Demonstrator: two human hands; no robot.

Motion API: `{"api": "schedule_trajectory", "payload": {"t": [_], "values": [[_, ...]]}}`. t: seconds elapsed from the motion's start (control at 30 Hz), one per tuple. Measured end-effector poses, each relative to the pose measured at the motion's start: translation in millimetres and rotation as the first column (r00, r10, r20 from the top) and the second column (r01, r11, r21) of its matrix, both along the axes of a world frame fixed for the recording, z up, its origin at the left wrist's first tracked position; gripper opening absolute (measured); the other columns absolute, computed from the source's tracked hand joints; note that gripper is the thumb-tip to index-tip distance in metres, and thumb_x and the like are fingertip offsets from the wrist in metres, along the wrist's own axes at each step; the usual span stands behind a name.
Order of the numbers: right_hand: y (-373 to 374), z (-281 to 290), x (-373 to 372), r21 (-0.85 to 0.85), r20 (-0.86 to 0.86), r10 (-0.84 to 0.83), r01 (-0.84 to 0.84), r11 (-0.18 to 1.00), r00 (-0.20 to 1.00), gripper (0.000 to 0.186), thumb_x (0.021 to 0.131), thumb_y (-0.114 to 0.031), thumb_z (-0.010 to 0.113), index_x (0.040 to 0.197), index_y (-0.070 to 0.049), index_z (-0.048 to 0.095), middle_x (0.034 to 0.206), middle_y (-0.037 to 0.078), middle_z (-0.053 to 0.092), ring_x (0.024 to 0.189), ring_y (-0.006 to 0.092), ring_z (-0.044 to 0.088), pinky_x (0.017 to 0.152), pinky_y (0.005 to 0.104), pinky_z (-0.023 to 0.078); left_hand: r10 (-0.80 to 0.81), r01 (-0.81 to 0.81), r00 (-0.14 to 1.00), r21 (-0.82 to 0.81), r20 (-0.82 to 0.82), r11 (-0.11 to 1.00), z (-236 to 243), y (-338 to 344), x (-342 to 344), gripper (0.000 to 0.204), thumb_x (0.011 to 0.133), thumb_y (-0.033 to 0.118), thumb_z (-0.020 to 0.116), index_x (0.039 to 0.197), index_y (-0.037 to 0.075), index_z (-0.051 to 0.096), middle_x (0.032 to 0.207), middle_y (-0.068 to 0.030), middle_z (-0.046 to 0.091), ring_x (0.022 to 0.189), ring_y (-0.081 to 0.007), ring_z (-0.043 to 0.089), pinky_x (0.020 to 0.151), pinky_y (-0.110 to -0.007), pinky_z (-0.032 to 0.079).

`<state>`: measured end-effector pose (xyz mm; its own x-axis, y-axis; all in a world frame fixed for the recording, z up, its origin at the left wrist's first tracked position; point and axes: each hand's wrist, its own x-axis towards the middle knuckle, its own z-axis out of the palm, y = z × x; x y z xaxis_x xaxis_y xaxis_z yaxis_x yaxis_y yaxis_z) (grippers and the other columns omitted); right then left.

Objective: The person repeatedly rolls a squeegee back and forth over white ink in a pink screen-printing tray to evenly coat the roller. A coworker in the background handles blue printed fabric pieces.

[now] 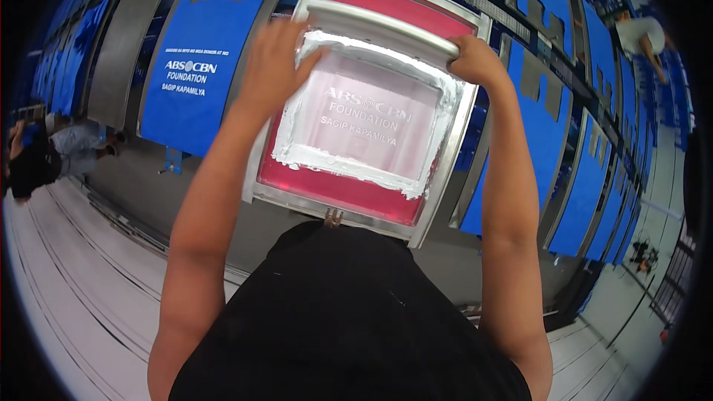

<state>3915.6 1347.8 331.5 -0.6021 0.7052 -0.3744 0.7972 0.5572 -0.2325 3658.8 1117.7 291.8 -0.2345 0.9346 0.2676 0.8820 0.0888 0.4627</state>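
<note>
A metal-framed printing screen [448, 178] lies in front of me, its mesh [334, 197] deep pink around a paler window with lettering. Thick white ink [438, 134] borders that window on all sides. Across the far part of the screen rests a long pale squeegee [379, 26], tilted down toward the right. The fingers of my right hand [479, 61] are wrapped over its right end. My left hand [273, 63], blurred by motion, is by the squeegee's left end and the screen's left edge, thumb spread from the fingers; I see nothing held in it.
Blue printed bags [197, 44] lie flat on boards to the left, with more blue bags [535, 111] in a row at right. Metal clips [333, 217] sit at the screen's near edge. One person [70, 150] is at far left, another [640, 33] at upper right.
</note>
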Motion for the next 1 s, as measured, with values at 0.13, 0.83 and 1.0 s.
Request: {"api": "schedule_trajectory", "payload": {"t": [0.13,0.83,1.0], "values": [[20.6,-37.5,-3.3,-0.089,0.022,-0.014,0.016,0.996,1.000,0.051,0.060,-0.007,0.058,0.110,-0.004,0.069,0.098,0.022,0.068,0.094,0.0358,0.066,0.085,0.0391,0.052,0.047,0.468,0.821,-0.719,0.569,0.514,-39.0,-145.8,52.6,0.040,0.090,0.042,0.060,0.093,0.003,0.068,0.083,-0.0149,0.069,0.076,-0.0297,0.066,0.071,-0.040,0.051],[-251.7,-5.9,12.0,0.108,-0.049,0.022,-0.017,0.994,0.999,0.041,0.069,-0.003,0.061,0.107,-0.014,0.067,0.098,0.006,0.065,0.098,0.0271,0.060,0.085,0.0419,0.048,0.407,0.587,0.185,-0.433,0.895,0.685,-67.6,-234.7,141.0,0.046,0.098,0.044,0.051,0.081,0.004,0.066,0.065,0.0019,0.055,0.057,-0.0051,0.047,0.052,-0.019,0.039],[-326.2,-22.1,46.6,0.139,-0.203,0.045,-0.017,0.990,0.978,0.041,0.064,0.001,0.064,0.105,-0.006,0.062,0.093,0.009,0.064,0.092,0.0295,0.057,0.082,0.0429,0.043,0.462,0.549,0.352,-0.580,0.814,0.602,-73.4,-232.5,148.8,0.050,0.096,0.049,0.051,0.079,0.004,0.066,0.065,-0.0006,0.057,0.058,-0.0092,0.050,0.054,-0.025,0.041]]}}
